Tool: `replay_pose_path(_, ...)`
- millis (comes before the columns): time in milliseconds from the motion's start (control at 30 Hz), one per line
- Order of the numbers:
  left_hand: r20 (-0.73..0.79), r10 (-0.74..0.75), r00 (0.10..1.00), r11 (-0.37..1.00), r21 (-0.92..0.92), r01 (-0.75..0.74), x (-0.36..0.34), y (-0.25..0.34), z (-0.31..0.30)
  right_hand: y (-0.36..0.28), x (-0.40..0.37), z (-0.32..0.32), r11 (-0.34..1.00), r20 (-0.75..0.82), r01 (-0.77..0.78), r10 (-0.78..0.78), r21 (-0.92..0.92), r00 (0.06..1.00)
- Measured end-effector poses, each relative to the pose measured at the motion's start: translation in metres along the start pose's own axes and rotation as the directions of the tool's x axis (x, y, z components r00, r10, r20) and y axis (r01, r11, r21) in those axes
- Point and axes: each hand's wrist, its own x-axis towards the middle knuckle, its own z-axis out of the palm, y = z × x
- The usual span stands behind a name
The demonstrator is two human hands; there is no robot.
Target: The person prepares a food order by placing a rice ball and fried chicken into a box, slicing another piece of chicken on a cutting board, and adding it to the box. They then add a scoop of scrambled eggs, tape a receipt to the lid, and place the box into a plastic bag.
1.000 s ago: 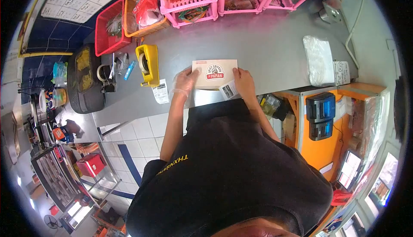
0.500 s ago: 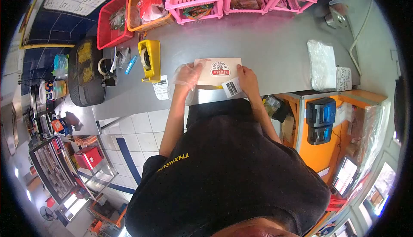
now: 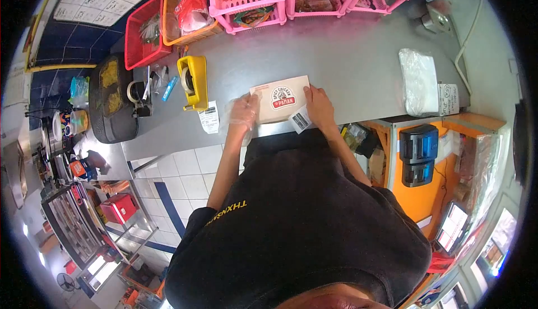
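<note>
A beige cardboard food box (image 3: 272, 107) with a red-and-black chicken logo lies at the front edge of the steel table, between my hands. My left hand (image 3: 244, 110), loosely covered in clear plastic that looks like a glove, grips its left side. On the opposite side, my right hand (image 3: 320, 107) holds the right edge with the fingers closed. A small white printed slip (image 3: 300, 119) sticks out at the box's lower right corner beside my right hand. Another printed receipt (image 3: 209, 119) lies on the table left of my left hand.
A yellow tape dispenser (image 3: 194, 82) stands to the left, near a blue marker-like item (image 3: 170, 88) and a black bag (image 3: 114, 98). Pink baskets (image 3: 246, 6), an orange basket (image 3: 188, 34) and a red basket (image 3: 147, 54) line the back. Clear plastic bags (image 3: 418, 82) lie at right.
The box has turned slightly, its left side lower, and more of its front shows. The yellow strip seen at its front edge is out of sight. Both hands keep hold.
</note>
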Motion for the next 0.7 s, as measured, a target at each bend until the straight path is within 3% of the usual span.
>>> replay_pose_path(33,-0.001,-0.002,1.000,1.000,0.000,0.002,0.002,0.002,-0.005,0.000,0.002,-0.003,1.000,0.018,0.019,-0.019,0.006,1.000)
replay_pose_path(100,0.101,-0.031,0.994,0.911,0.411,-0.013,0.012,-0.001,-0.019,-0.003,0.004,-0.008,1.000,0.040,0.012,-0.013,0.012,0.999)
replay_pose_path(233,0.133,-0.132,0.982,0.947,0.311,0.085,0.025,-0.012,-0.031,0.003,0.013,-0.005,1.000,0.074,0.004,-0.005,0.011,0.997)
replay_pose_path(267,0.146,-0.225,0.963,0.974,0.034,0.223,0.028,-0.012,-0.035,0.006,0.016,-0.004,1.000,0.078,0.009,-0.010,0.010,0.997)
replay_pose_path(300,0.186,-0.309,0.933,0.905,-0.242,0.349,0.026,-0.010,-0.037,0.005,0.015,-0.008,0.998,0.093,0.013,-0.019,0.069,0.996)
replay_pose_path(333,0.182,-0.313,0.932,0.904,-0.243,0.351,0.020,-0.010,-0.034,0.005,0.015,-0.011,0.992,0.104,0.016,-0.029,0.128,0.994)
replay_pose_path(400,0.165,-0.290,0.943,0.678,-0.659,0.325,0.011,-0.007,-0.026,0.008,0.017,-0.008,0.991,0.090,0.021,-0.033,0.135,0.995)
replay_pose_path(533,0.064,-0.320,0.945,0.577,-0.779,0.247,0.013,-0.053,-0.014,0.015,0.021,-0.001,0.977,0.073,0.008,-0.024,0.215,0.997)
replay_pose_path(600,0.121,-0.565,0.816,0.412,-0.816,0.406,0.005,-0.049,-0.006,0.015,0.019,-0.001,0.974,0.069,0.005,-0.021,0.228,0.997)
replay_pose_path(633,0.098,-0.555,0.826,0.563,-0.686,0.460,-0.002,-0.029,-0.013,0.015,0.020,-0.001,0.971,0.063,0.005,-0.020,0.241,0.998)
replay_pose_path(667,0.097,-0.555,0.826,0.562,-0.688,0.458,0.000,-0.033,-0.009,0.014,0.022,-0.001,0.971,0.062,0.007,-0.023,0.241,0.998)
replay_pose_path(700,0.011,-0.477,0.879,0.596,-0.731,0.333,0.001,-0.036,-0.005,0.014,0.023,0.000,0.971,0.072,-0.022,0.004,0.238,0.997)
